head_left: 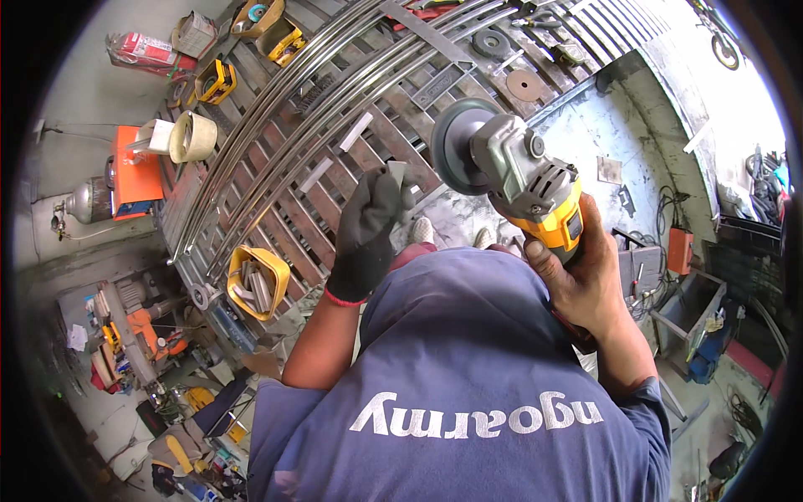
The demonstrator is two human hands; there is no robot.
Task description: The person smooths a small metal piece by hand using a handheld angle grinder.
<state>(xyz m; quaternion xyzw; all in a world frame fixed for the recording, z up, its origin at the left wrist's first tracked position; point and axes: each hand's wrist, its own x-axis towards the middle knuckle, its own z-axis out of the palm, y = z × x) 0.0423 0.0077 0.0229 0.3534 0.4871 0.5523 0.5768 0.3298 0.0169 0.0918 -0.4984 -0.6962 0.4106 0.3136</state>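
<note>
My right hand (590, 284), bare, is wrapped round the yellow and black body of an angle grinder (523, 163). The grinder's dark round disc (456, 146) points to the left, over the slatted metal bench (305, 226). My left hand (366, 219), in a dark grey glove with a red cuff, pinches a small flat grey metal piece (398, 172) a little left of the disc. A gap shows between that piece and the disc. On the slats beyond my left hand lie two pale metal strips, one a short bar (357, 132).
Long bent metal rods (288, 92) run across the bench. A yellow container (283, 266) of metal pieces sits at its near left. A brown disc (524, 84) lies at the far side. An orange machine (138, 188) stands left; cables (669, 205) hang right.
</note>
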